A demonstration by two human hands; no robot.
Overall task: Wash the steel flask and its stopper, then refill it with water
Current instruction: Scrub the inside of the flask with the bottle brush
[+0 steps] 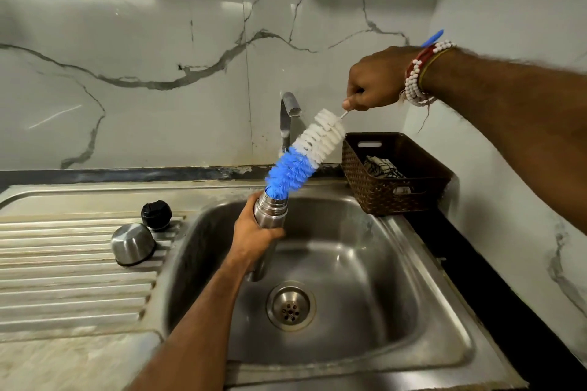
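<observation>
Both hands busy | left hand (254, 235) grips flask (270, 211) | right hand (373, 82) raised, pinching brush (305, 155) wire

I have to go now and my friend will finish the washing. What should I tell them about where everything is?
Left hand grips the flask over the sink, mouth up and tilted.
Right hand grips the brush by its handle. The blue tip is in the flask's mouth and most of the bristles are outside.
Stopper and steel cup sit on the drainboard, left of the basin.
Done: flask is open, stopper out.
Left: scrub inside the flask, wash the stopper, rinse, refill with water.
</observation>
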